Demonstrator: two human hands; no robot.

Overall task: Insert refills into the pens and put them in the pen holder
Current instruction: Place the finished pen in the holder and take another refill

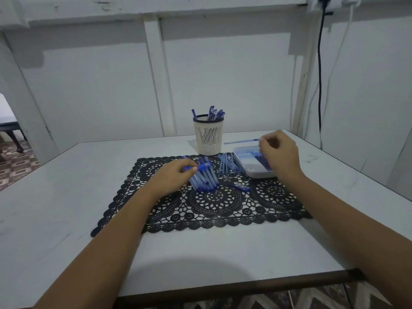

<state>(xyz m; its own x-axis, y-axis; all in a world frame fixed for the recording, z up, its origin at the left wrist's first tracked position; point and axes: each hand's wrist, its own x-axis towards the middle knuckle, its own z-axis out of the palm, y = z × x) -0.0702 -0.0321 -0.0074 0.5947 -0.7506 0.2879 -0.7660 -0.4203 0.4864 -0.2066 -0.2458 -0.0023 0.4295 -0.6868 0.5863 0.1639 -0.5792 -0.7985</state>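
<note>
Now the left hand (pixel 174 175) grips a pen (pixel 203 167), the right hand (pixel 281 155) pinches a refill (pixel 242 141)

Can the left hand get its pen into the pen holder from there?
Probably yes: the left hand grips a pen, the pen holder stands beyond it, mouth only partly filled, and nothing upright stands between.

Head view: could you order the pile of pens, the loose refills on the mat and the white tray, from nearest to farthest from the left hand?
1. The pile of pens: on the mat, right beside the left hand, which holds a pen.
2. The loose refills: further right on the mat.
3. The white tray: farthest right, below the right hand.
</note>
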